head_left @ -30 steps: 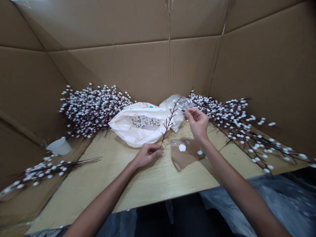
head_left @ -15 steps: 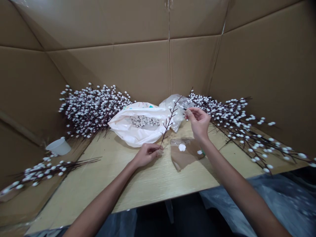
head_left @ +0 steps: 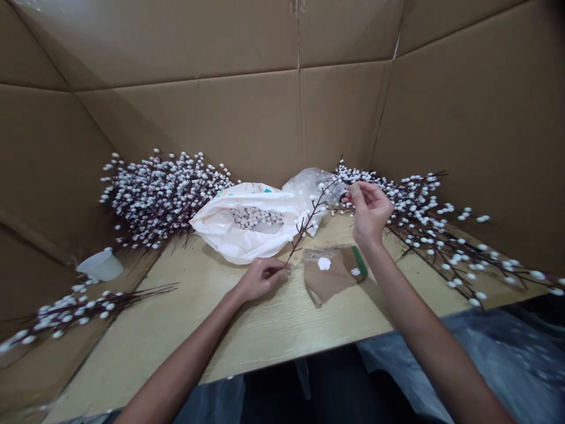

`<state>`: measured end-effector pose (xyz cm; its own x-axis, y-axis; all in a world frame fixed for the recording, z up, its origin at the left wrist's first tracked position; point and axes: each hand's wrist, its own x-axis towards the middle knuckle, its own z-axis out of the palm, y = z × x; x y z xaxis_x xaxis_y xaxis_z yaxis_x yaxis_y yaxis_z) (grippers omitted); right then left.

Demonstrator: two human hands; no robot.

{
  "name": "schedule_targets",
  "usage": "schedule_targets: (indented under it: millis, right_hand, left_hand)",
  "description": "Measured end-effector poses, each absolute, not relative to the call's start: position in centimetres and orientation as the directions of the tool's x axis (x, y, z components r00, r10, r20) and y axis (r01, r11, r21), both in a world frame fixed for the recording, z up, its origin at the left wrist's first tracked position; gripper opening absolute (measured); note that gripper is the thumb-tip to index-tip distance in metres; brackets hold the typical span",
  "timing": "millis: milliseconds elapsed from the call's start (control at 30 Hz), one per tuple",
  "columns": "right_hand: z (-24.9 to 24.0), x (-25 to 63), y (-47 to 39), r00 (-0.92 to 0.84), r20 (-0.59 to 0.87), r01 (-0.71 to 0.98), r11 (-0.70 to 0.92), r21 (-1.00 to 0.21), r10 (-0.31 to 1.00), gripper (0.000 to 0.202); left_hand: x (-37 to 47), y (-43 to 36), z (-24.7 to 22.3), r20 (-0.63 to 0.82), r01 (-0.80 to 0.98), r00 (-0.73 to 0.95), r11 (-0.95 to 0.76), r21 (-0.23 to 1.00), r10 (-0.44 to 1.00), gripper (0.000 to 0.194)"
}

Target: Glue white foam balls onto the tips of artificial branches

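My left hand point(head_left: 263, 278) pinches the lower end of a thin brown artificial berry branch point(head_left: 305, 226) just above the table. The branch slants up to the right, with white berries on some twigs and others bare. Beside its upper tip is my right hand point(head_left: 371, 212), thumb and fingertips drawn together; whatever they hold is too small to make out. Behind the branch lies an open white plastic bag point(head_left: 233, 242) with loose white berries point(head_left: 256, 218) inside. A piece of brown sheet point(head_left: 329, 282) bearing two white blobs point(head_left: 324, 264) lies between my forearms.
A dense heap of berry branches point(head_left: 161, 197) stands at the back left, another bunch point(head_left: 424, 203) at the right. A white cup point(head_left: 102, 265) and a small bundle of branches point(head_left: 83, 309) are on the left. Cardboard walls point(head_left: 229, 123) enclose the wooden table point(head_left: 238, 341).
My right hand has moved right, away from the branch, uncovering the sheet's green edge. The branch leans further right, its lower end still in my left hand.
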<state>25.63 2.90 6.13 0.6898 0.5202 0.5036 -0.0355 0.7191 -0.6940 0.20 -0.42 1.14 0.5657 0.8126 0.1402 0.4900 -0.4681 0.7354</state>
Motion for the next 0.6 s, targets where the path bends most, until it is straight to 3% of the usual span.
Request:
schedule_targets:
  millis: [600]
  right_hand:
    - [6.11, 25.75, 2.82, 0.670, 0.501, -0.056, 0.711, -0.701, 0.548, 0.026]
  left_hand:
    - [0.32, -0.61, 1.61, 0.146, 0.510, 0.580, -0.497, 0.702, 0.801, 0.026]
